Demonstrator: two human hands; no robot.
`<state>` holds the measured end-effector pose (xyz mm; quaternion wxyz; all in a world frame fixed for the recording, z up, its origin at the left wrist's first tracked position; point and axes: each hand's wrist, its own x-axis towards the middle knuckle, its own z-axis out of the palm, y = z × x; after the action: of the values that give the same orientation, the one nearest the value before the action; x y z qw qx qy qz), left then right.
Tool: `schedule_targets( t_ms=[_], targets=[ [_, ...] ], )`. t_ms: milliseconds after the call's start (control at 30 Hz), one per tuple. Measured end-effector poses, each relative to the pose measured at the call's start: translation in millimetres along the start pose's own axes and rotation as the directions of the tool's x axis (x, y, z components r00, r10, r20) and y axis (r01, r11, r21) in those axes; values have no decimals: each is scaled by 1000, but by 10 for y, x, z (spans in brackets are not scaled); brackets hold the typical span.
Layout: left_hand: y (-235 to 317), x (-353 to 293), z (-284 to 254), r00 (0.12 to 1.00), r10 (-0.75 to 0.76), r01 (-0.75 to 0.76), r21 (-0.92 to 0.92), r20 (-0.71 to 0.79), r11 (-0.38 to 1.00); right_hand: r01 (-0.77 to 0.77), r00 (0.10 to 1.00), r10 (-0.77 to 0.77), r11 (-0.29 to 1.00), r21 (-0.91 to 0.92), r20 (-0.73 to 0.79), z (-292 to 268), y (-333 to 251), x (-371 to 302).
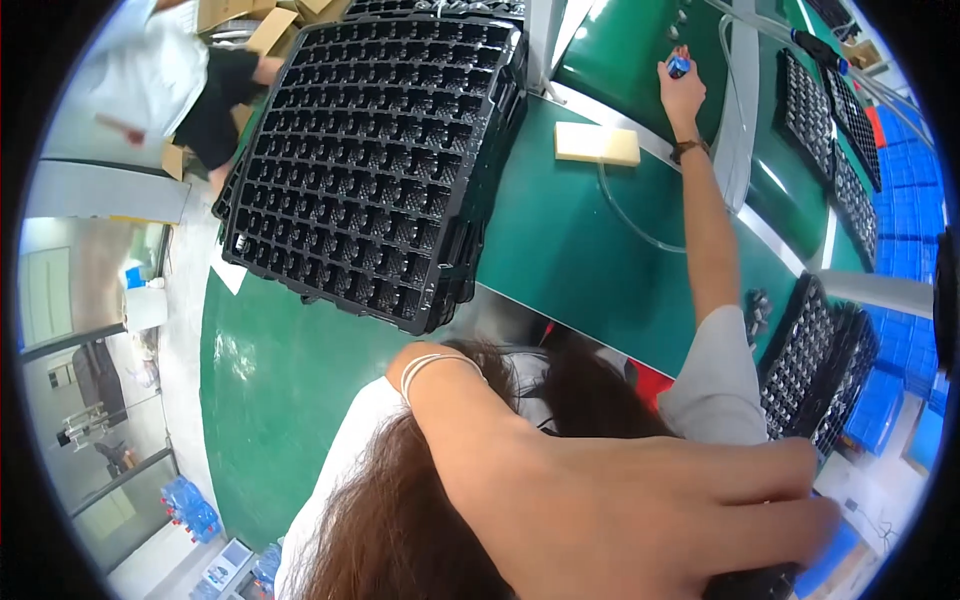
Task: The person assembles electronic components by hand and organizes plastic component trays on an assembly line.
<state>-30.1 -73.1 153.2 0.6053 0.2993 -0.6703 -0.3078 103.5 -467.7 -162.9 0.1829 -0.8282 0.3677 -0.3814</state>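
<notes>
My left hand (640, 510) is raised close in front of the view, with white bands round its wrist. Its fingers are bent and held together at the lower right, and a dark object (755, 583) shows just beneath them. What they grip, if anything, is hidden. My right arm reaches far over the green work surface, a dark band on the wrist. At its end my right hand (683, 92) is closed round a small blue object (679, 67), too small to name. Several small grey parts (677, 28) lie on the green surface just beyond it.
Stacked black compartment trays (370, 160) stand at the left. A pale yellow block (597, 144) lies by a clear tube (640, 232). More black trays (815, 350) and blue bins (905, 250) are at the right. Another person (215, 105) is at the upper left.
</notes>
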Motion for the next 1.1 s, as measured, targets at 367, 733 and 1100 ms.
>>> schedule_targets(
  t_ms=[367, 733, 1100],
  targets=[
    [-616, -408, -5, 878, -28, 120, 164, -478, 979, 4, 1000, -1, 679, 734, -4, -850, -728, -485],
    [-1281, -861, -140, 514, -485, 372, -326, -707, 869, -398, 883, -151, 265, 878, 445, -2244, -1565, -1959],
    [-1343, -1109, -99, 485, -531, 452, -320, -695, 832, -396, 837, -240, 354, 847, 492, -2134, -1547, -2188]
  ],
)
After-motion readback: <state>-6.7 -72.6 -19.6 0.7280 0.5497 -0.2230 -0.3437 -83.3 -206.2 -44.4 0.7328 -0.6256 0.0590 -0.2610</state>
